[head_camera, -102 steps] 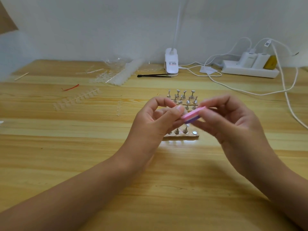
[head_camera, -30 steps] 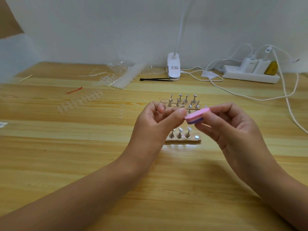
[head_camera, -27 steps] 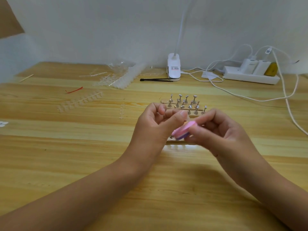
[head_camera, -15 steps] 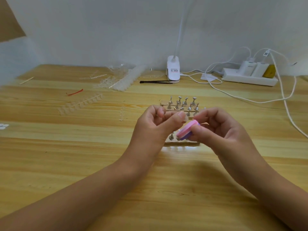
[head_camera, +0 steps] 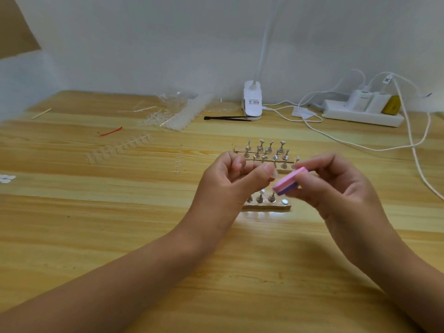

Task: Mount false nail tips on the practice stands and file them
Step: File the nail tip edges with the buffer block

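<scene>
- Above the middle of the pale wooden table (head_camera: 120, 212), the left hand (head_camera: 225, 186) pinches a small clear false nail tip (head_camera: 274, 173) between thumb and curled forefinger. Whether a metal stand is under the tip cannot be told, since the fingers hide it.
- The right hand (head_camera: 336, 188) grips a pink-and-purple rectangular foam file block (head_camera: 289, 180), thumb below and fingers curled over its far end.
- Key relation: the block lies just to the right of the tip, close beside it but apparently not touching. Its long axis slants from low on the left to high on the right, with the low end aimed at the left thumb. The right hand does the moving, so the next stroke probably means sliding the block leftward along that slant onto the tip's edge.
- Below both hands sits the near wooden strip of small metal stands (head_camera: 266, 207), with one bare silver disc at its right end. More strips of stands (head_camera: 264, 150) stand beyond the hands.
- Half a second ago the block's low end was tucked against the left thumb and covered the tip. Now it has drawn back to the right and the tip shows. The left hand's pinch is unchanged.
</scene>
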### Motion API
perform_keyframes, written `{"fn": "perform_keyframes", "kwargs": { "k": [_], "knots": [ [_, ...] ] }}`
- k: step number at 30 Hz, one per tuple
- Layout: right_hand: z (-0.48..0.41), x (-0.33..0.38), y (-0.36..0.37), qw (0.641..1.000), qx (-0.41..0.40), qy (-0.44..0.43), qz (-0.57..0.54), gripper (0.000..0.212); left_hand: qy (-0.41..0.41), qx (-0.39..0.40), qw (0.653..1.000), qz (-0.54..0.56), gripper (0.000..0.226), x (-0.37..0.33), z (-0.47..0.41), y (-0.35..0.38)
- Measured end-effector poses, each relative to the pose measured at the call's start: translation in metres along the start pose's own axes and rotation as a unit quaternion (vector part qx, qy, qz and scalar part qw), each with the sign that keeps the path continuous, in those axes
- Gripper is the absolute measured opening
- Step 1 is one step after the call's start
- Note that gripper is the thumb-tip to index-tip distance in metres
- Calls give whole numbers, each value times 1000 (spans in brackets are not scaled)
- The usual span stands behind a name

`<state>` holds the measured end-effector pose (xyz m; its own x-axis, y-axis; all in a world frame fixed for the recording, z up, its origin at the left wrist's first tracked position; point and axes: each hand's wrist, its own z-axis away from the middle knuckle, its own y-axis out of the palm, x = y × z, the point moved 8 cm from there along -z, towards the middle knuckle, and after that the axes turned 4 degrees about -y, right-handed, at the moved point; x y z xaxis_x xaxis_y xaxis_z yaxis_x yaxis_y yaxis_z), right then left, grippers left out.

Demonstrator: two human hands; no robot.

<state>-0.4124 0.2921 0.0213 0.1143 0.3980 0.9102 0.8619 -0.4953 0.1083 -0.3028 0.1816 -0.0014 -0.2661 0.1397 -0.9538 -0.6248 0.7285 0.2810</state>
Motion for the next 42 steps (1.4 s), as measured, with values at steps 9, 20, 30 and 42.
{"fn": "perform_keyframes", "kwargs": {
  "k": [9, 20, 30, 42],
  "knots": [
    [-33, 1, -72, 951, -53, -28, 303, 11, -14, 12, 1000, 6, 44, -2, -1, 2],
    [-17, 21, -18, 924, 99, -169, 328, 34, -54, 64, 996, 18, 47, 3, 2, 14],
    [-3, 28, 7, 902, 176, -180, 351, 31, -69, 102, 990, -64, 43, 4, 3, 18],
    [0, 32, 14, 857, 231, -208, 410, 26, -96, 168, 969, -153, 36, 1, 2, 20]
  ]
}}
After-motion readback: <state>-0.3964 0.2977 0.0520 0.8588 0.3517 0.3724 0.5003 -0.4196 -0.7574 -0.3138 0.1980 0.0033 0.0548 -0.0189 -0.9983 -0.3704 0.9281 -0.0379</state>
